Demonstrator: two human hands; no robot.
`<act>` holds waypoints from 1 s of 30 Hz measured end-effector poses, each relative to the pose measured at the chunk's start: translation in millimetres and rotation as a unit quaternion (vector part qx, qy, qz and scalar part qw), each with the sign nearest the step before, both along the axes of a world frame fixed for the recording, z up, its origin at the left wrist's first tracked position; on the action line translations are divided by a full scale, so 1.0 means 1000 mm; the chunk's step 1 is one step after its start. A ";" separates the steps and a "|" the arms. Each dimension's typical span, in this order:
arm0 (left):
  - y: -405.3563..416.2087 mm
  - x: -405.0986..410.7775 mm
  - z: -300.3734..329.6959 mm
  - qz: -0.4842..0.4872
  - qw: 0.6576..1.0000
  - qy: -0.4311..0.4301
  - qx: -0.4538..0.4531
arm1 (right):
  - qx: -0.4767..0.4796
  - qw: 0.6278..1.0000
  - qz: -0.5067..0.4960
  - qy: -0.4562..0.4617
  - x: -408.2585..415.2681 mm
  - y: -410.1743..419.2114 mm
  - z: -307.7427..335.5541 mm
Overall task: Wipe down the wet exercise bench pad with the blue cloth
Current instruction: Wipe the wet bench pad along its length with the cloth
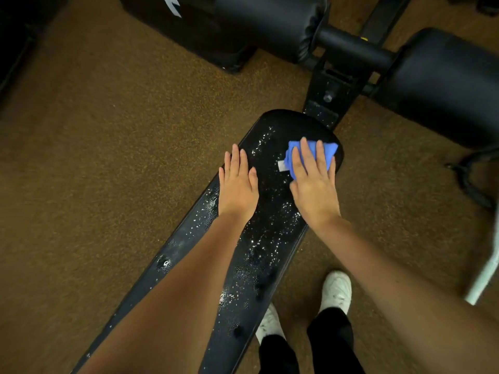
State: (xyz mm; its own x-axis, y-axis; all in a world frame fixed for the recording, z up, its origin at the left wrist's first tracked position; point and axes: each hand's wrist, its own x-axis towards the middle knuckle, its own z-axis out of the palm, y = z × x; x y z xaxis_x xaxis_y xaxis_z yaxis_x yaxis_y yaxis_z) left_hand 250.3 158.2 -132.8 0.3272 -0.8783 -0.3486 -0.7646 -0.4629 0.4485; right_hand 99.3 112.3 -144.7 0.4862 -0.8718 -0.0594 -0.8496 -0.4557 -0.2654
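Blue cloth [313,155] sits bunched at the far end of the bench pad [272,211], pinned under your right hand [314,182], fingers straight and flat on top, pressing, not gripping. Left hand [239,184] is open too, palm down on the pad's left edge, bracing. Droplets cover most of the pad from the cloth back towards you, so I'd judge the wipe barely begun. Suggest: keep even palm pressure, pull in long overlapping strokes along the pad's length, and shift the left hand before you reach it, since there's water under and beside it. Refold the cloth once soaked. A white tag [282,166] pokes out left of the cloth. Hidden: the pad's near end is cut off by the frame, and your forearms cover part of its surface.
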 end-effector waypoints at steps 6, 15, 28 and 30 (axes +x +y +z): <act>0.001 0.002 -0.001 -0.006 1.000 0.011 -0.005 | 0.015 0.998 -0.063 0.002 0.010 -0.027 0.003; 0.004 0.006 0.000 -0.018 0.999 0.023 -0.014 | 0.003 0.999 -0.033 -0.023 -0.001 0.005 -0.002; 0.004 0.003 0.001 -0.012 1.000 0.012 -0.015 | 0.004 0.999 0.035 -0.009 -0.012 0.000 0.001; 0.005 0.003 0.000 -0.011 1.000 0.010 -0.016 | 0.001 1.000 0.011 -0.006 -0.009 -0.016 0.001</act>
State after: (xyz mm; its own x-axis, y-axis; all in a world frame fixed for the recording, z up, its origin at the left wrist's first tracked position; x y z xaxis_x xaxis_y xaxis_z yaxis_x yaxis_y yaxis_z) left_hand 253.5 163.1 -132.4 0.3015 -0.8956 -0.3272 -0.7645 -0.4321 0.4783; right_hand 90.7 96.8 -144.1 0.5058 -0.8609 -0.0549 -0.8362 -0.4736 -0.2766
